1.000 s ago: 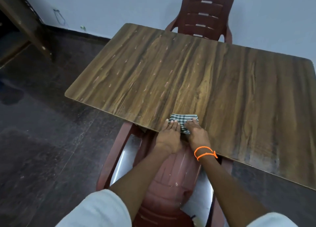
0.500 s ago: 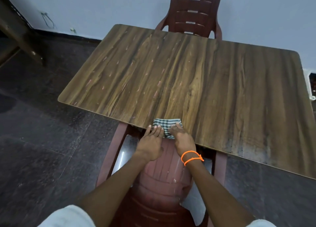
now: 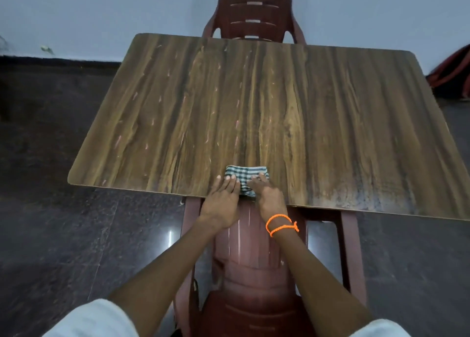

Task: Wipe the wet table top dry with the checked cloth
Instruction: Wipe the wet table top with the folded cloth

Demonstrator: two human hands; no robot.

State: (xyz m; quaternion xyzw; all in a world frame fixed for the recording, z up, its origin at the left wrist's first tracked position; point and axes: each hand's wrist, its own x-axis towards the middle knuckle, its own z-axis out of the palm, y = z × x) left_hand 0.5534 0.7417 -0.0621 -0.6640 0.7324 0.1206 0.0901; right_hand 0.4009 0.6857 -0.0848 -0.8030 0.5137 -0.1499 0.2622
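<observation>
A folded green-and-white checked cloth [image 3: 246, 176] lies on the wood-grain table top [image 3: 254, 108] at the middle of its near edge. My left hand [image 3: 223, 200] rests flat with its fingertips on the cloth's left part. My right hand [image 3: 267, 194], with orange thread around the wrist, presses fingertips onto the cloth's right part. Both palms hang past the table's near edge. A duller, mottled patch [image 3: 368, 197] shows along the near right edge of the table.
A maroon plastic chair [image 3: 254, 273] is tucked under the near edge, below my arms. A second maroon chair [image 3: 254, 14] stands at the far side against the pale wall. Dark stone floor [image 3: 63, 235] surrounds the table. A dark red object [image 3: 452, 75] sits at far right.
The view has swung so the table sits more squarely in front of me. Both hands stay on the cloth at the near edge; the cloth has hardly moved on the table.
</observation>
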